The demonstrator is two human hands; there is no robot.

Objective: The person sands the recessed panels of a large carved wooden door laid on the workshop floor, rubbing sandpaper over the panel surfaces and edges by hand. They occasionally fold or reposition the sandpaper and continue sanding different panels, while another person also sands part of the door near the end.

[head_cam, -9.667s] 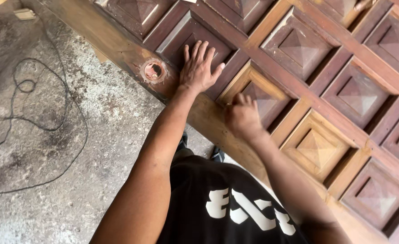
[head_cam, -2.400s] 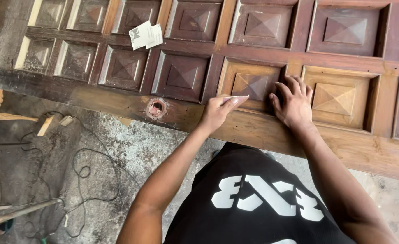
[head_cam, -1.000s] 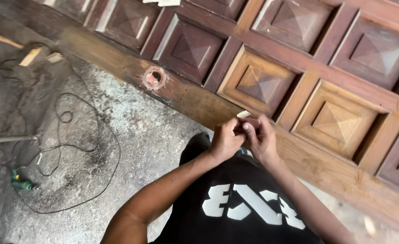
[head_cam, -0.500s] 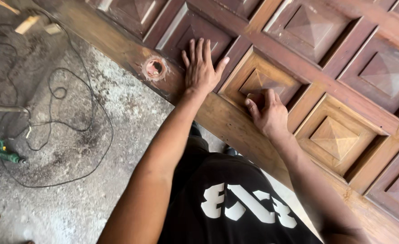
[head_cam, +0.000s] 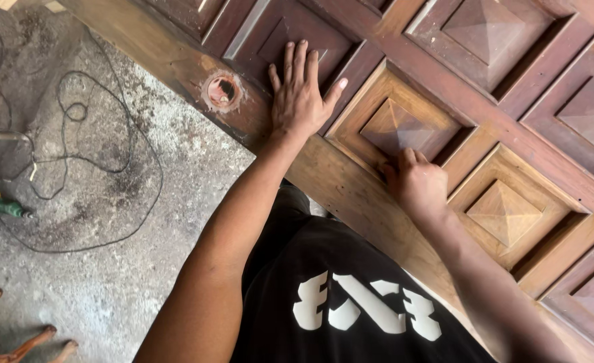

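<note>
Wooden door [head_cam: 351, 191] cut off; right hand's [head_cam: 418, 185] curled fingers hiding any contents.

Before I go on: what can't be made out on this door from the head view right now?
- Right hand: curled on the lighter door panel; whatever the fingers press there is hidden beneath them.
- Left hand: flat on the wood, covering the surface under the palm.
- Round lock hole: inside too dark to read.
- Door: cut off by the top and right edges.
- Green tool on the floor: too small to identify.
</note>
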